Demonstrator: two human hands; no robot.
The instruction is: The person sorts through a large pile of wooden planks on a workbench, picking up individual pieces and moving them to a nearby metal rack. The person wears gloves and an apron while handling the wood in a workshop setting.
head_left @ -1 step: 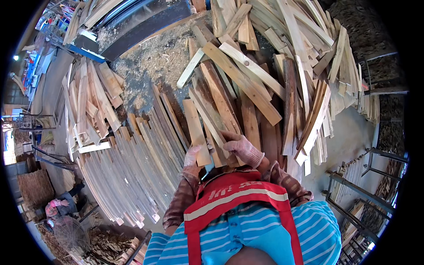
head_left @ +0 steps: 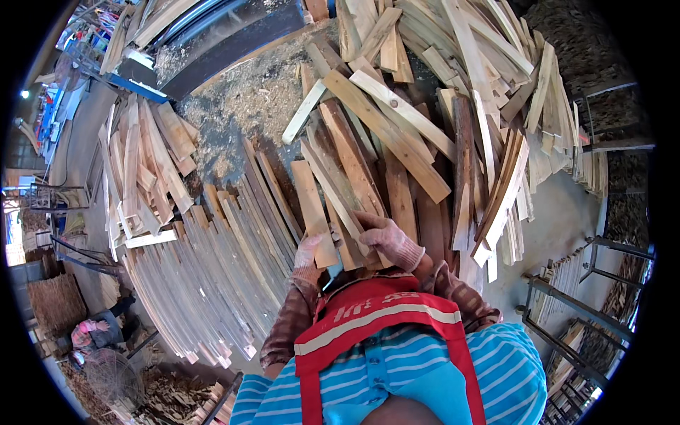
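The left hand point(head_left: 308, 253), in a pale glove, grips the near end of a short, light slat point(head_left: 312, 205). The right hand point(head_left: 392, 241) curls at the near end of a narrow strip point(head_left: 331, 188) just right of it; its fingertips are partly hidden, so I can't tell whether they clamp or merely touch. Compared with the previous frame, hands and wood have hardly shifted, so neither piece has been moved away. Left lies a row of grey slats point(head_left: 234, 262); beyond, sawdust point(head_left: 248, 92); far right, a loose lumber heap point(head_left: 467, 42).
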